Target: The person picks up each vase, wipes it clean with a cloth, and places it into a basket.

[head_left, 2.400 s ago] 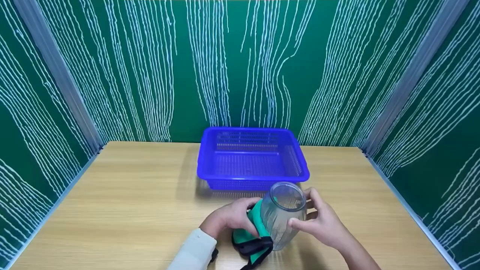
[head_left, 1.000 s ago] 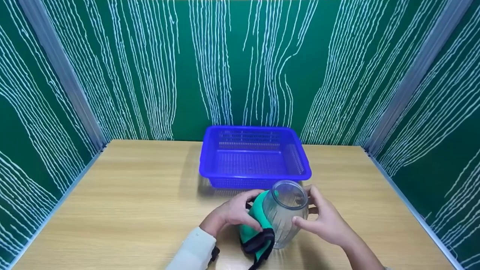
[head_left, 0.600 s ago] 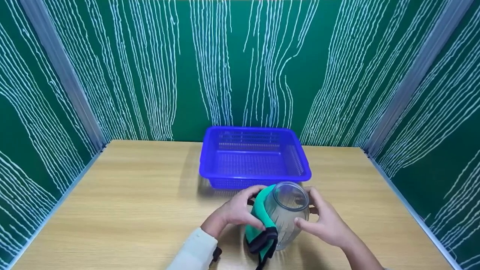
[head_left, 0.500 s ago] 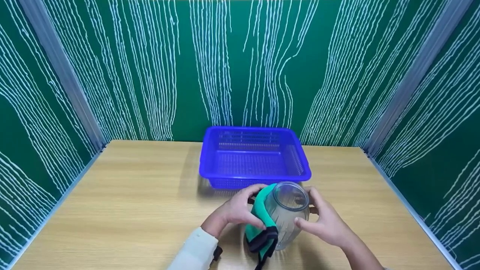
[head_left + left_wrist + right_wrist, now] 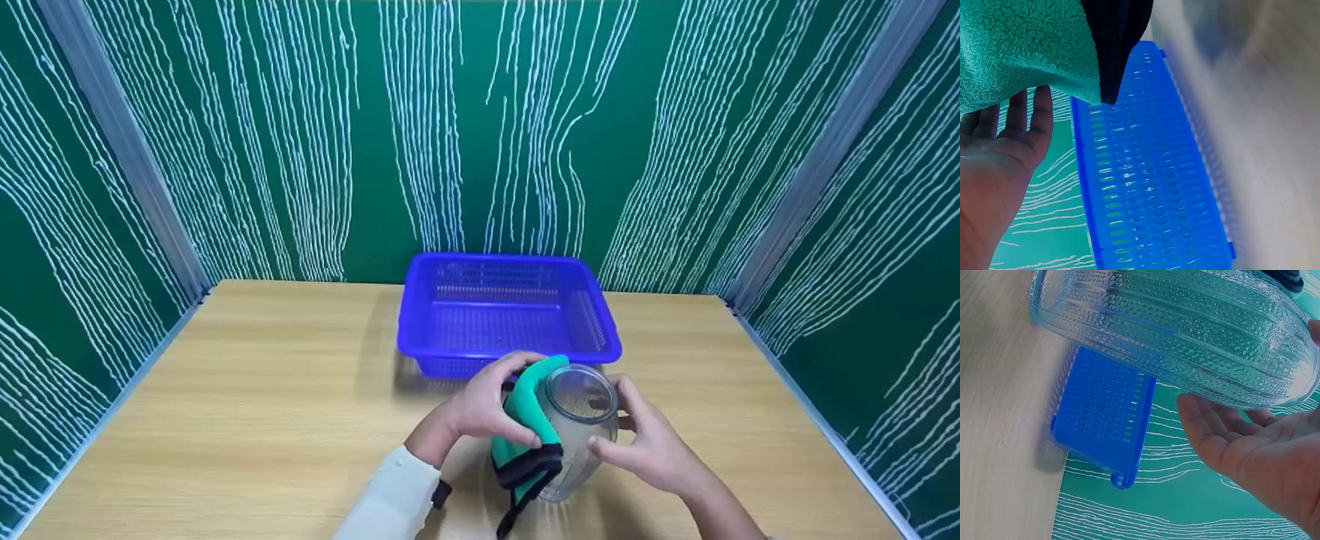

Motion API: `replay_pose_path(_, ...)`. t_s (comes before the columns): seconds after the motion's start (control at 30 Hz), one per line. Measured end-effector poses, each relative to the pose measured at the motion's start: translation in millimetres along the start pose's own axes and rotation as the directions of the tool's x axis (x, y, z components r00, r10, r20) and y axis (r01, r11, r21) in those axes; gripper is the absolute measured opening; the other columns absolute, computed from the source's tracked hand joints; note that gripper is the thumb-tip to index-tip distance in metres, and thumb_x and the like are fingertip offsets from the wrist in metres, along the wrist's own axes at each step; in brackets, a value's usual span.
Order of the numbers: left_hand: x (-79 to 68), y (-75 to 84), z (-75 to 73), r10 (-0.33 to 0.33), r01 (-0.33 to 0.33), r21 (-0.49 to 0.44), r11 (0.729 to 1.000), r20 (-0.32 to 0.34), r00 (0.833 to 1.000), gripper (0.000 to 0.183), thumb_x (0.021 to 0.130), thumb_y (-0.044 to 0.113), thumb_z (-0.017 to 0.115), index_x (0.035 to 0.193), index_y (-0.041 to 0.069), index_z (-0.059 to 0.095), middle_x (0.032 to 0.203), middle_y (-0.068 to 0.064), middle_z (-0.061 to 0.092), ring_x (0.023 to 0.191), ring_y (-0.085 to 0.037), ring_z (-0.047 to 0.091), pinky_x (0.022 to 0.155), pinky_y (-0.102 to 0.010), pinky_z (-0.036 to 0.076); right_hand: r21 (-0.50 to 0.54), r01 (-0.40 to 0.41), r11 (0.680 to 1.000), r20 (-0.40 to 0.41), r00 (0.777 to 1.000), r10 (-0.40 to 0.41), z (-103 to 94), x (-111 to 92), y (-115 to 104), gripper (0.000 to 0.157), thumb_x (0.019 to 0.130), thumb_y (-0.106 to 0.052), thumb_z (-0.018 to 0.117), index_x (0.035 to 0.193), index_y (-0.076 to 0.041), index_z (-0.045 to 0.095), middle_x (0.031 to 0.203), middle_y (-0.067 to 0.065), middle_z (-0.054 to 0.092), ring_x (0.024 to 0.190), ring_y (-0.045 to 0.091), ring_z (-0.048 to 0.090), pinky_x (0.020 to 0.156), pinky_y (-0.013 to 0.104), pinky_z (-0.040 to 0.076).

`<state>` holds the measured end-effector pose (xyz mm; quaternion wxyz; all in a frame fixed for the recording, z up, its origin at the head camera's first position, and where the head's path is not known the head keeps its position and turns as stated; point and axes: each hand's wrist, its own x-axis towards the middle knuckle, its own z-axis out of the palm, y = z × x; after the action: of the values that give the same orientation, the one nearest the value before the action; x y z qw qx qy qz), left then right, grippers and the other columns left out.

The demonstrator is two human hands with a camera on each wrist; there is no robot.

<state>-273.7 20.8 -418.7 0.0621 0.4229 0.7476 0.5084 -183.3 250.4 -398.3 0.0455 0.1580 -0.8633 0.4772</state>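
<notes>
A clear ribbed glass vase (image 5: 574, 461) stands mouth up near the table's front, and its bumpy surface shows in the right wrist view. My right hand (image 5: 651, 442) grips it from the right, thumb on the near side and fingers behind. On the vase's left side, my left hand (image 5: 484, 405) holds a green fleecy cloth (image 5: 529, 409) with black edging against the glass. The cloth's upper edge reaches the level of the vase's rim, and a black tail dangles below. The left wrist view shows the fingers partly hidden behind the cloth (image 5: 1027, 45).
Behind the hands, a blue perforated plastic basket (image 5: 510, 356) sits on the wooden table (image 5: 262, 397), close beyond the vase. Green walls (image 5: 367, 150) with wavy white lines enclose the table at the back and sides. A small black object (image 5: 441, 495) shows beside the left sleeve.
My left hand and the cloth have slid up and a little right along the vase's side, towards its rim. The vase and my right hand have shifted only slightly.
</notes>
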Motion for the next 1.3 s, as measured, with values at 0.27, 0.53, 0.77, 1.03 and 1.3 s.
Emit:
replay_pose_path(0.27, 7.1, 9.5, -2.6, -0.035, 0.034, 0.058, 0.998, 0.023, 0.999, 0.083, 0.052, 0.04, 0.08, 0.122, 0.042, 0.038, 0.115, 0.017, 0.047, 0.103, -0.005, 0.045, 0.084, -0.028, 0.04, -0.014, 0.0, 1.0, -0.036, 0.999, -0.001, 1.8, 0.5, 0.2, 0.057, 0.068, -0.01, 0.071, 0.116, -0.02, 0.041, 0.111, 0.0, 0.044, 0.101, 0.017, 0.047, 0.081, 0.033, 0.043)
replay_pose_path(0.53, 5.9, 2.2, 2.0, -0.043, 0.044, -0.017, 0.999, 0.044, 0.998, 0.083, 0.054, 0.032, 0.079, 0.125, 0.038, 0.037, 0.119, 0.016, 0.046, 0.105, -0.005, 0.045, 0.088, -0.029, 0.038, -0.06, 0.035, 0.998, -0.069, 0.997, -0.039, 4.4, -0.5, 0.5, 0.068, 0.068, -0.012, 0.073, 0.124, -0.019, 0.035, 0.111, -0.003, 0.045, 0.097, 0.014, 0.048, 0.079, 0.029, 0.044)
replay_pose_path(0.77, -0.7, 12.7, 1.6, -0.013, 0.015, -0.036, 0.999, 0.043, 0.999, 0.084, 0.055, 0.022, 0.077, 0.129, 0.025, 0.038, 0.12, 0.009, 0.047, 0.107, -0.005, 0.043, 0.092, -0.027, 0.035, 0.0, 0.059, 0.998, -0.107, 0.992, -0.059, 6.8, -1.1, 0.6, 0.061, 0.065, -0.005, 0.073, 0.114, -0.01, 0.036, 0.107, 0.001, 0.051, 0.094, 0.017, 0.052, 0.078, 0.027, 0.045)
replay_pose_path(1.03, -6.6, 22.1, -0.2, -0.023, 0.024, -0.021, 0.999, 0.038, 0.999, 0.082, 0.057, 0.022, 0.074, 0.13, 0.019, 0.037, 0.121, 0.006, 0.047, 0.109, -0.006, 0.043, 0.095, -0.028, 0.033, -0.073, -0.009, 0.997, -0.133, 0.991, -0.001, 8.4, -3.2, -5.4, 0.057, 0.066, -0.015, 0.074, 0.111, -0.019, 0.039, 0.107, -0.008, 0.051, 0.098, 0.012, 0.049, 0.075, 0.031, 0.045)
replay_pose_path(1.3, -2.9, -2.3, 5.9, -0.039, 0.039, 0.0, 0.999, 0.041, 0.998, 0.084, 0.057, 0.032, 0.073, 0.13, 0.033, 0.033, 0.122, 0.012, 0.045, 0.109, -0.005, 0.042, 0.096, -0.03, 0.033, -0.138, -0.082, 0.987, -0.21, 0.976, 0.052, 9.9, -7.0, -17.0, 0.067, 0.061, -0.029, 0.079, 0.117, -0.022, 0.043, 0.103, -0.01, 0.055, 0.093, 0.01, 0.051, 0.073, 0.031, 0.046)
